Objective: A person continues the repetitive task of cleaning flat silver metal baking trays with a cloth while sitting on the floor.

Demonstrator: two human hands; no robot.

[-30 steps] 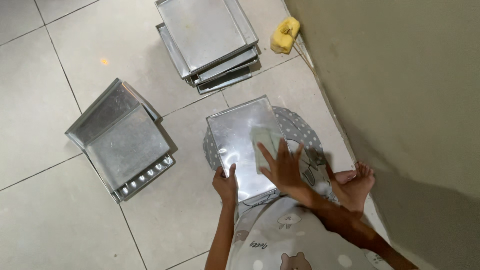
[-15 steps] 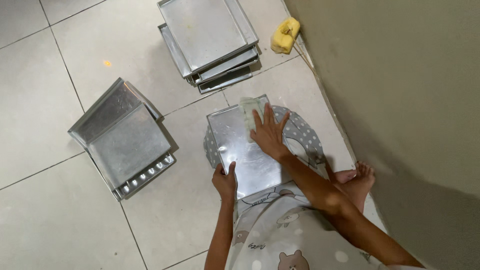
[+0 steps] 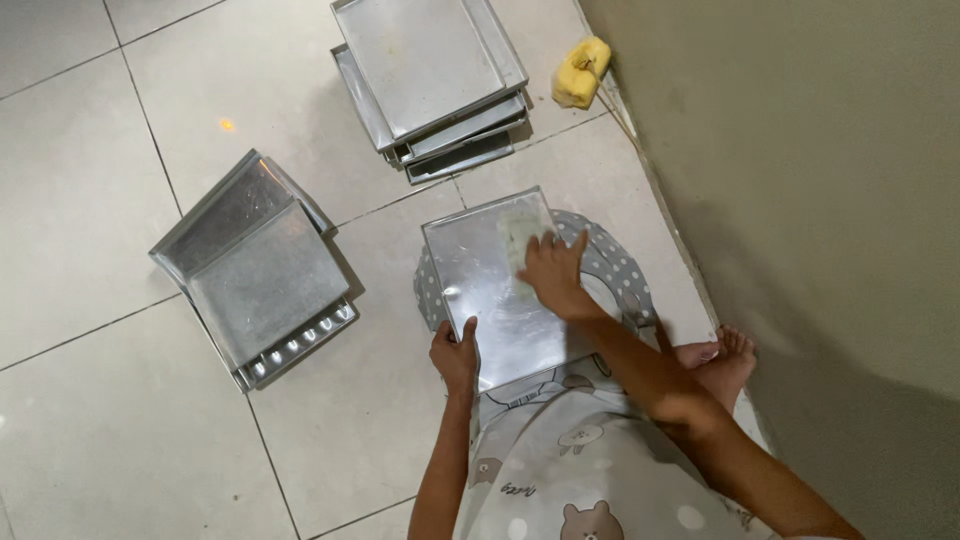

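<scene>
A square metal baking tray (image 3: pixel 480 290) lies on a grey dotted cloth (image 3: pixel 620 265) on the floor in front of me. My left hand (image 3: pixel 455 352) grips the tray's near left edge. My right hand (image 3: pixel 550 272) presses flat on a pale green wiping cloth (image 3: pixel 520 232) at the tray's far right corner.
A stack of several metal trays (image 3: pixel 430 70) sits at the top centre, with a yellow sponge (image 3: pixel 582 70) beside it by the wall. Another pile of trays (image 3: pixel 250 270) lies at the left. A beige wall (image 3: pixel 800 200) runs along the right. My bare feet (image 3: pixel 715 360) rest near it.
My right hand has slid the pale cloth from the tray's middle toward its far right corner. The left hand stays on the near edge.
</scene>
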